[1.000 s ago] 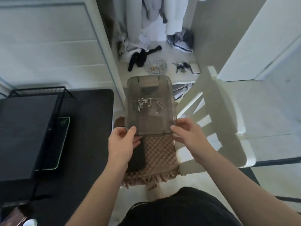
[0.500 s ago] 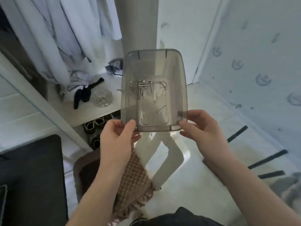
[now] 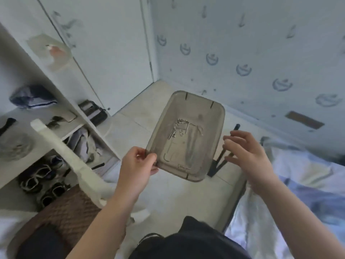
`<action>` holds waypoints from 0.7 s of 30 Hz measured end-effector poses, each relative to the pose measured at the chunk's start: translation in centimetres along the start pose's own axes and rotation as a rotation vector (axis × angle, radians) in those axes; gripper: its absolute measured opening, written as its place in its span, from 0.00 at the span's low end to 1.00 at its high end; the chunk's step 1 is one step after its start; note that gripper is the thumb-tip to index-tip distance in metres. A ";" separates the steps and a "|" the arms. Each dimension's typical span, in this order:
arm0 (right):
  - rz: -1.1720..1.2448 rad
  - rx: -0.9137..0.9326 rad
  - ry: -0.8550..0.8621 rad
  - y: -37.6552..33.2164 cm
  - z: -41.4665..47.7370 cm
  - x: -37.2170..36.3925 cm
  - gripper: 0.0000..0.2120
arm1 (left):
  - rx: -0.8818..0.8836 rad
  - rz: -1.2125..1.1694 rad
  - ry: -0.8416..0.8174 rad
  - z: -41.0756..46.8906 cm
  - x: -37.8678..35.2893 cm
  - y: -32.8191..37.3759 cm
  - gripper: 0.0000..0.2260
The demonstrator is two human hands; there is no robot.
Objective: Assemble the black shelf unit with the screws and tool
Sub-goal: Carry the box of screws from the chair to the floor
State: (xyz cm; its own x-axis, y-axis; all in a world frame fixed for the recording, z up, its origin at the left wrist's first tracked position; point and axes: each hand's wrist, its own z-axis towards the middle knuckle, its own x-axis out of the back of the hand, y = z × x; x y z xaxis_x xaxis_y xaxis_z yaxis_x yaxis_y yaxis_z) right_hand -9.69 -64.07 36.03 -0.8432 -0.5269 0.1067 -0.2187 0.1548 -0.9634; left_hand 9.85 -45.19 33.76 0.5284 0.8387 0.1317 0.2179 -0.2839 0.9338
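Left hand (image 3: 138, 165) pinches the near left corner of the grey tray (image 3: 196, 157), held over the floor (image 3: 168, 199), long axis running near to far, leaning right. Screws (image 3: 177, 128) cluster in its far half. Right hand (image 3: 246, 152) hovers just right of it, fingers loosely curled, empty.

No text, label, brand or number can be read on anything here.

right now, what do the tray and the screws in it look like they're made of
The tray looks plastic, smoky grey and see-through; the floor shows through it. The screws look metal, silvery, glinting pale against it, though too small to tell more.
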 end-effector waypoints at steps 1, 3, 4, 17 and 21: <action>-0.012 -0.009 0.049 0.8 1.1 2.2 0.14 | 0.009 0.060 -0.024 0.4 -1.8 -0.6 0.03; -0.059 -0.031 0.126 2.4 3.1 6.1 0.18 | 0.031 0.154 -0.073 1.0 -5.1 -1.9 0.04; -0.097 -0.044 0.152 3.2 4.0 7.8 0.20 | 0.046 0.197 -0.109 1.3 -6.6 -2.5 0.04; -0.442 -0.402 0.071 14.0 5.5 16.2 0.05 | 0.214 0.452 -0.489 7.6 -17.7 -8.4 0.03; -0.373 -0.484 0.216 18.8 4.8 14.3 0.04 | 0.445 0.261 -0.437 9.7 -18.8 -12.4 0.08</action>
State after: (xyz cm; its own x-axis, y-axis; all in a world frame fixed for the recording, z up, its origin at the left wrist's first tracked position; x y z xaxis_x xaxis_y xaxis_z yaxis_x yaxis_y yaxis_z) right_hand -23.51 -72.73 18.30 -0.7366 -0.4460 0.5085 -0.6702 0.3801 -0.6375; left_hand 5.18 -61.96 16.50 0.8727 0.4779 0.0999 0.3056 -0.6943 0.6516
